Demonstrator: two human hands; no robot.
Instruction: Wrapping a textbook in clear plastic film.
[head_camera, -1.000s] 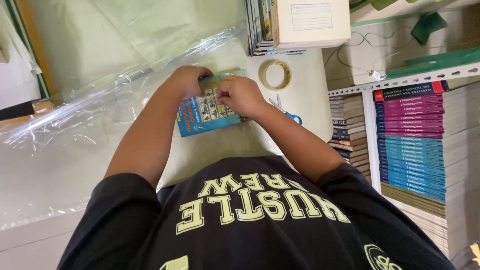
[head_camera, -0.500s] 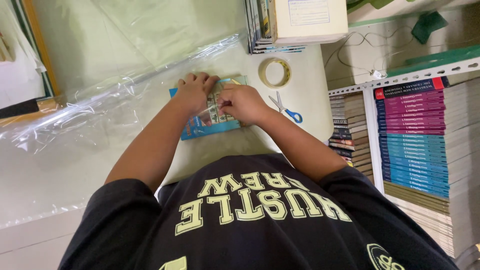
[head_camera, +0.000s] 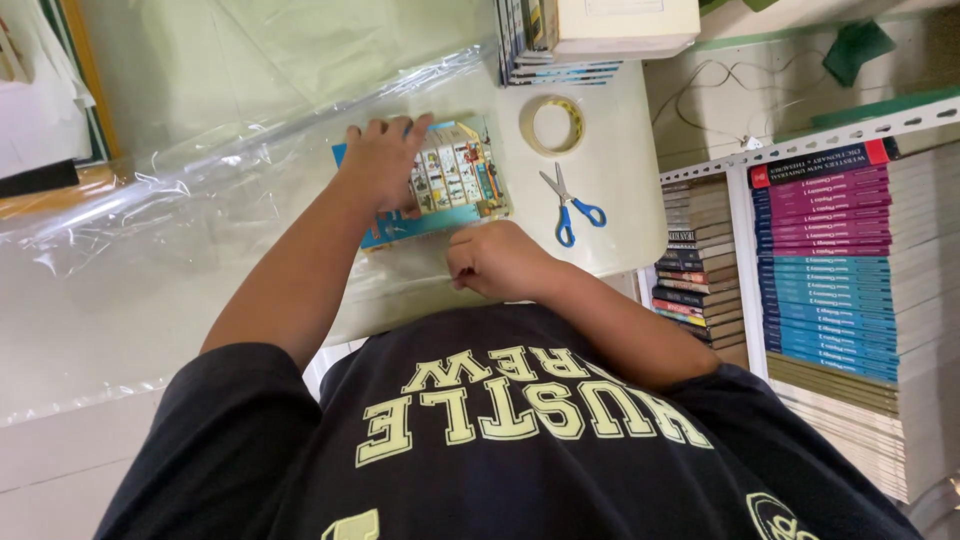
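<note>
Clear plastic sheet (head_camera: 200, 220) under one book (head_camera: 450, 185); my left hand (head_camera: 385, 165) flat on it, gripping nothing. Right hand (head_camera: 495, 262) curled, contents unclear. One scissors (head_camera: 570, 205), one tape roll (head_camera: 552, 125).

A pale table (head_camera: 620, 190) stands beside a grey metal shelf (head_camera: 800, 150) packed with stacked books (head_camera: 830, 270), under soft, even light.
</note>
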